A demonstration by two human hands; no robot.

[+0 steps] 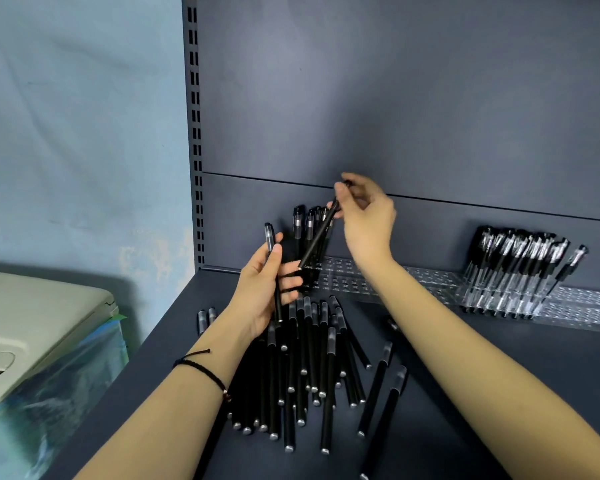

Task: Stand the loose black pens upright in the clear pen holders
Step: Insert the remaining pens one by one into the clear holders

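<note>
Black pen at centre frame, pinched at its upper end by right hand, second pen gripped in left hand; seems light, stiff, slick, so grip mid-barrel.

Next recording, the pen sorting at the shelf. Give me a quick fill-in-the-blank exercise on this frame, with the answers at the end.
1. The black cord bracelet is on the ____ wrist.
2. The loose pens lie piled ____ the two forearms.
3. The left hand grips an upright pen and the right hand pinches a slanted pen, so ____ hands are occupied.
4. The densest standing pens fill the ____ end of the clear holders.
Missing words: left; between; both; right.
</note>
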